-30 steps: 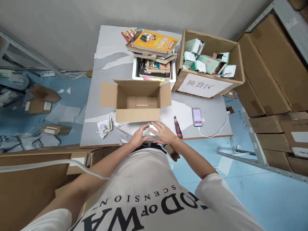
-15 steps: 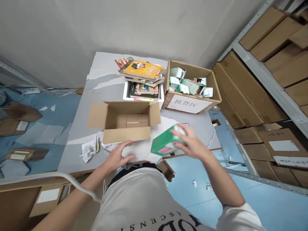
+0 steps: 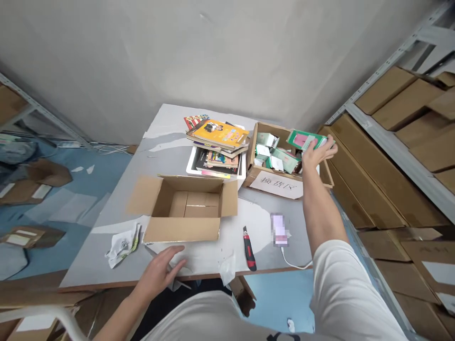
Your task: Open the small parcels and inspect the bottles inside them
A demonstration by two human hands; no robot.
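Nearest the viewer, well to the left of the labelled carton (image 3: 275, 183) and on its near side, the left hand (image 3: 159, 272) was held by the table's (image 3: 142, 166) front edge with thumb and fingers parted; nothing was gripped by it, and whether the tabletop was touched could not be told. A red-and-black cutter (image 3: 249, 249) and a phone (image 3: 279, 229) were laid in front of the labelled carton, the phone being placed closer to it. To that carton's left and nearer the viewer, just beyond the left hand, an open carton (image 3: 182, 229) was set with its flaps spread. Farther off, stacked books (image 3: 220, 134) were placed just beside the labelled carton, on its left. Farthest, over the right part of the labelled carton's opening, a green box (image 3: 300, 140) was clasped at its right end by the right hand (image 3: 317, 152). Its long axis was pointed roughly left to right, the right end slightly lower. Whether the boxes inside (image 3: 263, 150) were touched by it was unclear. The hands were spread wide apart, the left far from the green box.
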